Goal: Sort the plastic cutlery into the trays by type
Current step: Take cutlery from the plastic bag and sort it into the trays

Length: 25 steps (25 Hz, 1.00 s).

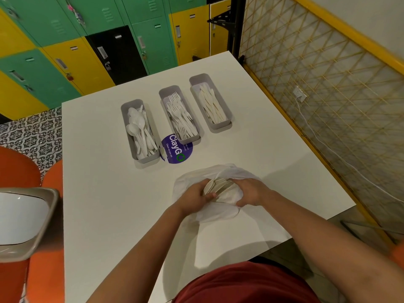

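On the white desk (98, 171) we see three grey trays side by side: a spoon tray (140, 131), a fork tray (179, 114) and a knife tray (209, 101), with a purple ClayGo sticker (178, 153) partly under the fork tray. Nearer us lies a thin plastic bag (220, 212). Our left hand (194, 199) curls around a bundle of cutlery (218, 185) at the bag's mouth, while our right hand (251, 192) grips the bag just beside it. An orange chair (19, 171) stands to the left.
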Each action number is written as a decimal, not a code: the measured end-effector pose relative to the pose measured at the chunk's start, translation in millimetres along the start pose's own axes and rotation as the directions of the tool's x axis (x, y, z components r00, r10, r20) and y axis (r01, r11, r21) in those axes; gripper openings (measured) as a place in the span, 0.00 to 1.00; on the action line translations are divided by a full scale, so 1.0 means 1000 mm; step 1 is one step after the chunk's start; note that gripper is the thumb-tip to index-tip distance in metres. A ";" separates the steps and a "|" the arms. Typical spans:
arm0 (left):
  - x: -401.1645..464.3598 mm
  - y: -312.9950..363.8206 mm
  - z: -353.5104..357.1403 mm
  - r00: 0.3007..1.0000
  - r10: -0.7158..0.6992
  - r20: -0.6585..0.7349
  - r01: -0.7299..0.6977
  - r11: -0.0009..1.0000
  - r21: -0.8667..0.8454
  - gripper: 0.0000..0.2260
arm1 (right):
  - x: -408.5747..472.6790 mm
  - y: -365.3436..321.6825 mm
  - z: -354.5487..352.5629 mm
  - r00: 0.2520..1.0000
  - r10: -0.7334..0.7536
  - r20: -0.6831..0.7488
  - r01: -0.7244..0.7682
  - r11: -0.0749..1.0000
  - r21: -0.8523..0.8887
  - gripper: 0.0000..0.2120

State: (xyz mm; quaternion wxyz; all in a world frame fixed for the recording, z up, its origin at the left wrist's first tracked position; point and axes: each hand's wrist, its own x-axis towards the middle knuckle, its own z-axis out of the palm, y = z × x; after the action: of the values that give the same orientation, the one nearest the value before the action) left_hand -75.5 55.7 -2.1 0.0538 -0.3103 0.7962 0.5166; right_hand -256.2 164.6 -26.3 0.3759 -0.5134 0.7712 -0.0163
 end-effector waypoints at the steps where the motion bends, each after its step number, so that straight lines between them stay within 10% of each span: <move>1: 0.000 0.001 0.000 1.000 0.016 -0.011 -0.016 0.999 -0.027 0.12 | -0.001 -0.001 0.000 1.000 0.000 -0.001 0.000 1.000 -0.010 0.46; 10: 0.000 0.033 0.001 0.959 0.109 -0.261 -0.186 0.939 -0.290 0.05 | 0.001 -0.001 -0.001 0.999 0.015 0.042 -0.013 0.999 -0.051 0.45; 18: 0.008 0.059 -0.017 0.882 -0.237 -0.408 -0.145 0.687 -0.713 0.02 | -0.003 -0.025 -0.036 0.993 -0.029 0.113 0.048 0.984 -0.170 0.32; 22: 0.013 0.068 -0.035 0.871 -0.360 -0.333 -0.156 0.440 -0.884 0.02 | -0.008 -0.059 -0.060 0.979 0.003 -0.203 0.061 0.949 0.309 0.12; 25: 0.015 0.072 -0.044 0.870 -0.365 -0.333 -0.223 0.312 -0.924 0.05 | -0.017 -0.090 -0.071 0.992 0.011 -0.123 0.071 0.769 0.636 0.15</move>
State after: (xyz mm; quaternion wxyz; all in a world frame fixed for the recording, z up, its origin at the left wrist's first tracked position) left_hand -116.7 30.8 69.0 -0.3161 -0.4369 0.3100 0.7830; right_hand -225.0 110.0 70.5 0.4808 -0.3654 0.7326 -0.3141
